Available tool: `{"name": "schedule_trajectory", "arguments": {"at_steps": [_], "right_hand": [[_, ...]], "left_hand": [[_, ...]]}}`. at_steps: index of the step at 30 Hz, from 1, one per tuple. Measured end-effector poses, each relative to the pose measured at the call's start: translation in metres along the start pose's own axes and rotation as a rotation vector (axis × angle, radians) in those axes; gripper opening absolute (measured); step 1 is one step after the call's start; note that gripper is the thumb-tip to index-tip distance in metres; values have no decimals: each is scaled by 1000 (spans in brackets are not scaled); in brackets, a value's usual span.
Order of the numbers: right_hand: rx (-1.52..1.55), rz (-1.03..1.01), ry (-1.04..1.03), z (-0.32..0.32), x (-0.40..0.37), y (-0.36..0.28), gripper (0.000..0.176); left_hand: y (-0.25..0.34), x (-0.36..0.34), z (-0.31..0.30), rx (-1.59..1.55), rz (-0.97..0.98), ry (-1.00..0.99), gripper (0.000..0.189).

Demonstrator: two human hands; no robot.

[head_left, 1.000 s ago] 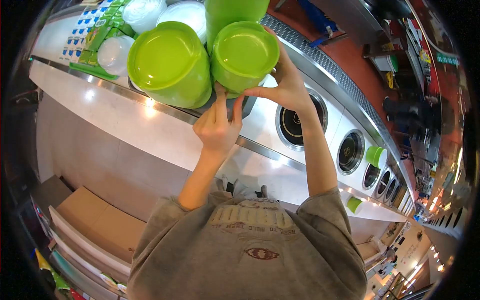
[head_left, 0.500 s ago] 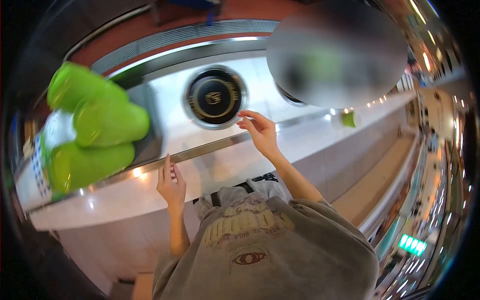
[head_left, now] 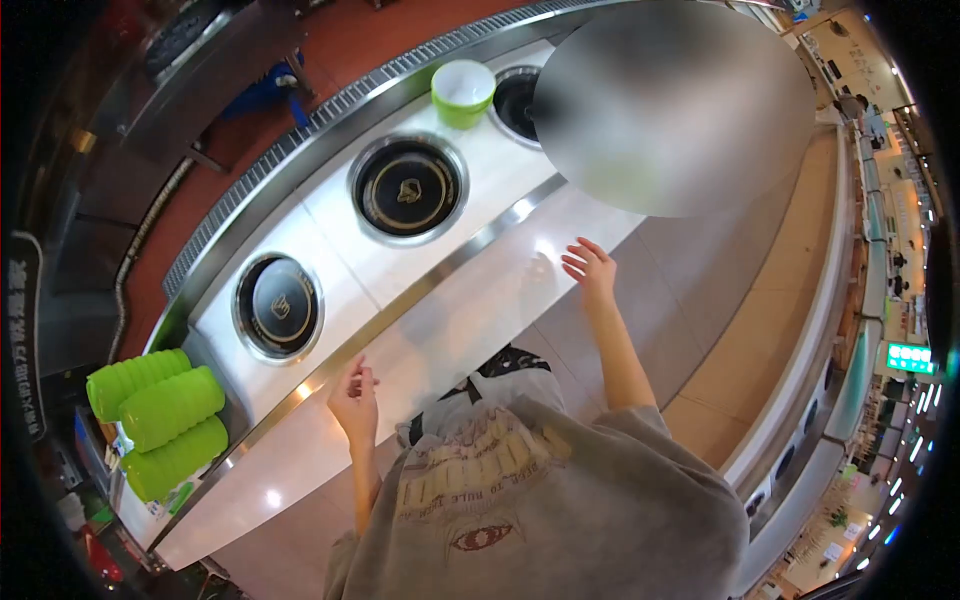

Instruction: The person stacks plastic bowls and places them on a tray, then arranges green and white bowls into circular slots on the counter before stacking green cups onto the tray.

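My left hand hangs over the near edge of the white counter, its fingers loosely bent with nothing between them. Further right, my right hand is raised over the counter's near edge, fingers apart and empty. Beyond the hands, a round black hob with a gold mark is set in the counter. A second black hob lies to its left. Stacks of green bowls lie at the counter's left end. A green bowl with a white inside stands near the far edge.
Another black hob is partly hidden by a blurred oval at the upper right. A metal strip runs along the counter, and a slotted metal rail borders its far side. A tan bench lies to the right.
The view has shifted, showing more hobs and the white-lined green bowl. The green stacks now appear lower left and smaller. My right hand has moved right, away from the hob.
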State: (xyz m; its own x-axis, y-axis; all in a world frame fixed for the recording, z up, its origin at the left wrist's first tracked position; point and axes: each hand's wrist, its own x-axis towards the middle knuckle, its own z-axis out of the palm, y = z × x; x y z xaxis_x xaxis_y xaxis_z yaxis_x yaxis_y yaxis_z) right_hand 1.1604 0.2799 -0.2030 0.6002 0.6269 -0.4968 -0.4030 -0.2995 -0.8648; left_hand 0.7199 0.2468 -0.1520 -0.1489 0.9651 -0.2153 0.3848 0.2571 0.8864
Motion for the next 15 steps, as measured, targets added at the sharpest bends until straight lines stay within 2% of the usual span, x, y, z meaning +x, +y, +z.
{"name": "schedule_trajectory", "arguments": {"at_steps": [1, 3, 4, 5, 6, 7, 8, 10, 11, 13, 15], "right_hand": [[57, -8, 35, -15, 23, -10, 34], [173, -23, 58, -44, 72, -19, 47], [230, -33, 54, -62, 98, -16, 56], [235, -12, 34, -76, 121, -18, 56], [363, 58, 66, -87, 144, -23, 63], [485, 127, 98, -91, 158, -30, 70], [480, 141, 76, -93, 169, -35, 70], [499, 196, 138, -89, 182, -60, 79], [538, 240, 135, -91, 196, -61, 78], [654, 271, -59, -117, 243, -37, 71], [626, 253, -54, -117, 254, -39, 57]], "left_hand": [[9, 1, 19, 12, 14, 22, 23], [26, -9, 56, -100, -107, -129, 22], [36, -12, 75, -77, -103, -186, 23], [47, -16, 92, -54, -106, -244, 23], [62, -20, 107, -40, -115, -223, 23], [78, -23, 118, -26, -75, -288, 23], [89, -24, 129, -17, -34, -351, 22], [103, -27, 148, -5, -7, -340, 23], [106, -30, 152, 8, 24, -356, 23], [103, -37, 156, 42, 14, -332, 22], [99, -34, 161, 66, 16, -262, 22]]}}
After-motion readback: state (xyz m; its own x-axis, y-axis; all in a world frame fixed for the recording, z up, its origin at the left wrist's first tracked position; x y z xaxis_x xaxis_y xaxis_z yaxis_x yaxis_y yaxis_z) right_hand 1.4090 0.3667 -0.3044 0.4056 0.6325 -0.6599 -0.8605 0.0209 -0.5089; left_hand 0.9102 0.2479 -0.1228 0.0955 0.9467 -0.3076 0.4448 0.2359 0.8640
